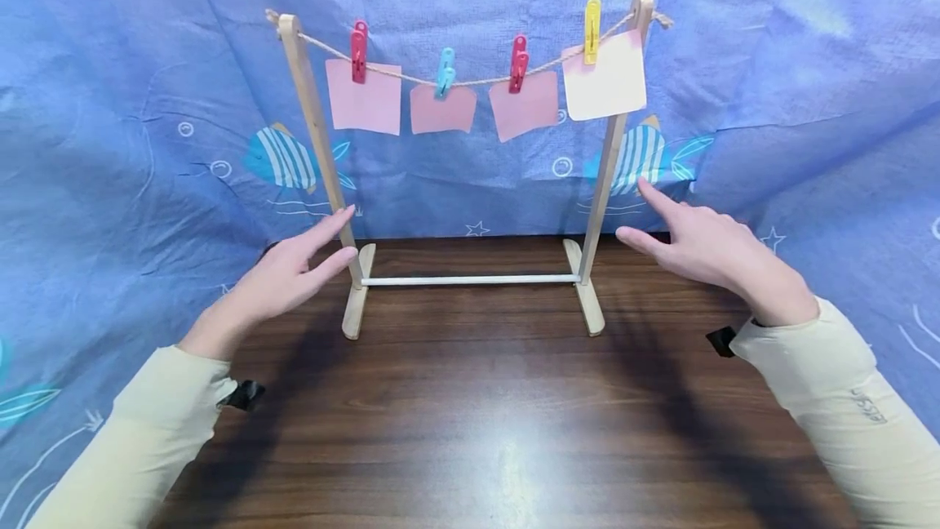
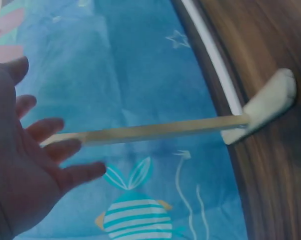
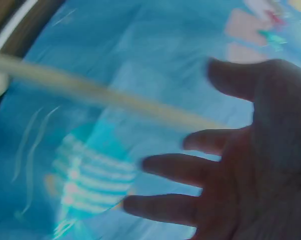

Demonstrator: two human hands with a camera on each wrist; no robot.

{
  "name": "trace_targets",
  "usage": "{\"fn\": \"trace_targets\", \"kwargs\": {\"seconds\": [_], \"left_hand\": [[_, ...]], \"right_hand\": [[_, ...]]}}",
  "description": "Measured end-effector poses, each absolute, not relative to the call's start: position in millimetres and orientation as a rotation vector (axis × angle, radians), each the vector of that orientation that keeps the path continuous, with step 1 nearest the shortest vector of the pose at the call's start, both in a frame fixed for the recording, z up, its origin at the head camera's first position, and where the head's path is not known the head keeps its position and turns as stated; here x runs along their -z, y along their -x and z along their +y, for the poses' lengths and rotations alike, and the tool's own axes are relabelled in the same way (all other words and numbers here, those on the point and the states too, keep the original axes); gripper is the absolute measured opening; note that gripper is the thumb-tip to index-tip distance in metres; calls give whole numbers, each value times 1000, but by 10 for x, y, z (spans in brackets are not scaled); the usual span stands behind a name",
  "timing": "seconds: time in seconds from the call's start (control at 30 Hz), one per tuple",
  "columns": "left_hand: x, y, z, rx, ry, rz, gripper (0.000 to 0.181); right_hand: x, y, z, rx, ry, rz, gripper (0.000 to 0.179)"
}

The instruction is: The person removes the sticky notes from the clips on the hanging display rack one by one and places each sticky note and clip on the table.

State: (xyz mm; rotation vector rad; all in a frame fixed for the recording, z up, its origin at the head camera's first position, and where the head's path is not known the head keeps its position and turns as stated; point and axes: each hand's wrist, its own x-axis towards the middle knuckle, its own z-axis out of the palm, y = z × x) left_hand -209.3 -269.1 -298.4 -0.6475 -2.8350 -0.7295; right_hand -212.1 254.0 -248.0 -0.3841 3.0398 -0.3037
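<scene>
A small wooden drying stand [image 1: 605, 178] stands at the back of the table, with a twine line [image 1: 477, 82] strung between its two posts. From the line hang several paper squares: pink ones [image 1: 365, 108] under red clothespins [image 1: 359, 52] and a blue clothespin [image 1: 445, 73], and a paler one [image 1: 609, 84] under a yellow clothespin [image 1: 591, 31]. My left hand [image 1: 286, 272] is beside the left post, fingers extended and holding nothing. Just outside the right post, my right hand [image 1: 698, 243] hovers with thumb and forefinger apart, also holding nothing.
A white crossbar [image 1: 470, 280] joins the stand's two wooden feet [image 1: 355, 313] on the dark wooden table [image 1: 470, 398]. Behind and at both sides hangs a blue cloth [image 1: 470, 186] printed with striped fish. Black wrist straps [image 1: 246, 394] show at the sleeves.
</scene>
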Motion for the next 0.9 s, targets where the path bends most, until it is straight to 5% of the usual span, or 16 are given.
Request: {"fn": "trace_targets", "kwargs": {"seconds": [0.43, 0.9], "left_hand": [[2536, 2255, -2561, 2256, 662, -2521, 66], [2272, 2378, -2365, 2810, 371, -1662, 55]], "right_hand": [[2125, 2125, 2142, 854, 716, 2594, 76], [1697, 2347, 1369, 1250, 939, 2225, 59]]}}
